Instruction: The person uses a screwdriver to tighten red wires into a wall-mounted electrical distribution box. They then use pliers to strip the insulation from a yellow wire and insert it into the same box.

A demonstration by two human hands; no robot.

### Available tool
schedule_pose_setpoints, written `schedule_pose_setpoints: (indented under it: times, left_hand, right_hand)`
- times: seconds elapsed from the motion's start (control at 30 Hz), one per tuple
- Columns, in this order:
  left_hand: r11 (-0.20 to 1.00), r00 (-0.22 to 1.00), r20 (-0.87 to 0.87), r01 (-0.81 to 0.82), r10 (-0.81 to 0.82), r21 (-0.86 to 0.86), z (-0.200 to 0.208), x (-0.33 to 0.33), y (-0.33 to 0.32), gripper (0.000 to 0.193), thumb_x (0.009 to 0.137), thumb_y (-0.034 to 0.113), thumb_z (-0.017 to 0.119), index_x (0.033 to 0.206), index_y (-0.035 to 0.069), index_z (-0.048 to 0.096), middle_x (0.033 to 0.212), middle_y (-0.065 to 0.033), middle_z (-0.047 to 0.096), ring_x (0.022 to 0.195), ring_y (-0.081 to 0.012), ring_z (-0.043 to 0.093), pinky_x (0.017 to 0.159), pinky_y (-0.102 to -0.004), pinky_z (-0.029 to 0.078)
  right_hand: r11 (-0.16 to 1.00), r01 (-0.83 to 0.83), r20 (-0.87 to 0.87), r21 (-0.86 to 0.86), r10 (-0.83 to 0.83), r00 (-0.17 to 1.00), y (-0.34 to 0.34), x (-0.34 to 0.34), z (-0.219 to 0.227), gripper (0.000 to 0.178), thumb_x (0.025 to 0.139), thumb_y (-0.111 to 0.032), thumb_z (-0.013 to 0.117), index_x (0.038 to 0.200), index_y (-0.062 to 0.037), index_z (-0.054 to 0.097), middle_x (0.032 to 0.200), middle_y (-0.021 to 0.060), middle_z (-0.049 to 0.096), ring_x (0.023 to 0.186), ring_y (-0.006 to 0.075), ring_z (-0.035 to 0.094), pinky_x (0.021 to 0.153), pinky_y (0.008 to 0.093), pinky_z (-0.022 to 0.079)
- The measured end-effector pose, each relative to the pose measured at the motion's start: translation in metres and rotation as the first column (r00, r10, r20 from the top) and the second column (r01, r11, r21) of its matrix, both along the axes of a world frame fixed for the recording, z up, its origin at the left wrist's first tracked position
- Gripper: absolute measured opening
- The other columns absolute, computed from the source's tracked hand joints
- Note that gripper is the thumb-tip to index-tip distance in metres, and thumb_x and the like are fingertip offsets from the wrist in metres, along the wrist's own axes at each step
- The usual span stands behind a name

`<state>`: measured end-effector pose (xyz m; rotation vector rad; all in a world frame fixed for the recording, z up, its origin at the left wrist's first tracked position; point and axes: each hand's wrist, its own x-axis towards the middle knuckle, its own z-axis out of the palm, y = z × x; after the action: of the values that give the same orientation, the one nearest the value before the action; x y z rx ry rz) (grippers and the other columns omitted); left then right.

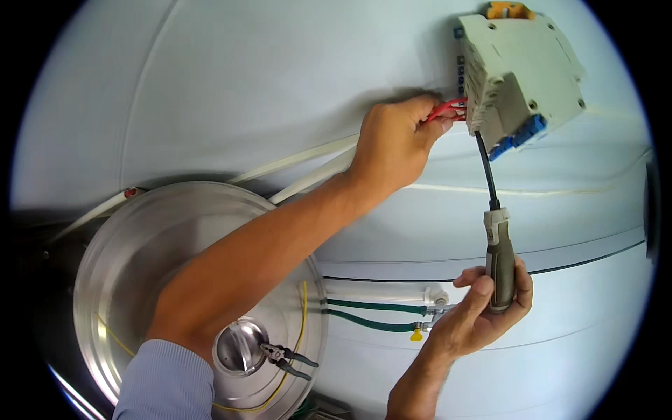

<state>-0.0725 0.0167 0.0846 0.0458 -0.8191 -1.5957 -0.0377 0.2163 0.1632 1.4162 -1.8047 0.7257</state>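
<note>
1. While the left hand (392, 143) pinches the red wire (442, 110) at its fingertips, the wire stays fed into the grey breaker (518, 73) just beyond them.
2. Right hand (483, 308) fingers wrap the screwdriver (498, 259) handle, holding its shaft up under the breaker.
3. Pliers (288, 358) lie well below on the steel lid (140, 266).

The screwdriver (498, 245) tip was lost under the breaker (518, 77), so its seat could not be seen. The left hand (392, 143) covered most of the red wire (448, 108). The pliers (287, 358) jaws looked too small to judge.
</note>
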Motion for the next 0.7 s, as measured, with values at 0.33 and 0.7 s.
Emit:
schedule_pose_setpoints:
  times: [0.33, 0.7]
  left_hand:
    - [0.989, 0.995, 0.004, -0.095, 0.096, -0.114, -0.002, 0.011, -0.002, 0.023, 0.094, 0.011, 0.065, 0.111, -0.003, 0.066, 0.091, -0.0100, 0.070, 0.072, -0.0135, 0.058, 0.067, -0.0287, 0.050]
    - [0.990, 0.980, 0.170, -0.115, 0.099, 0.086, -0.015, 0.014, 0.017, 0.025, 0.096, 0.013, 0.066, 0.116, -0.003, 0.064, 0.092, -0.0021, 0.066, 0.080, -0.0059, 0.054, 0.073, -0.0219, 0.046]
  right_hand:
    - [0.990, -0.128, 0.121, -0.062, 0.134, 0.984, -0.006, 0.013, 0.010, 0.038, 0.098, -0.005, 0.058, 0.130, 0.0037, 0.039, 0.117, 0.0190, 0.054, 0.070, 0.0171, 0.063, 0.063, 0.0282, 0.057]
    - [0.989, -0.145, -0.004, 0.039, 0.146, 0.989, -0.001, 0.007, 0.021, 0.034, 0.099, -0.004, 0.056, 0.129, 0.0038, 0.043, 0.094, 0.0162, 0.065, 0.074, 0.0146, 0.066, 0.068, 0.0277, 0.060]
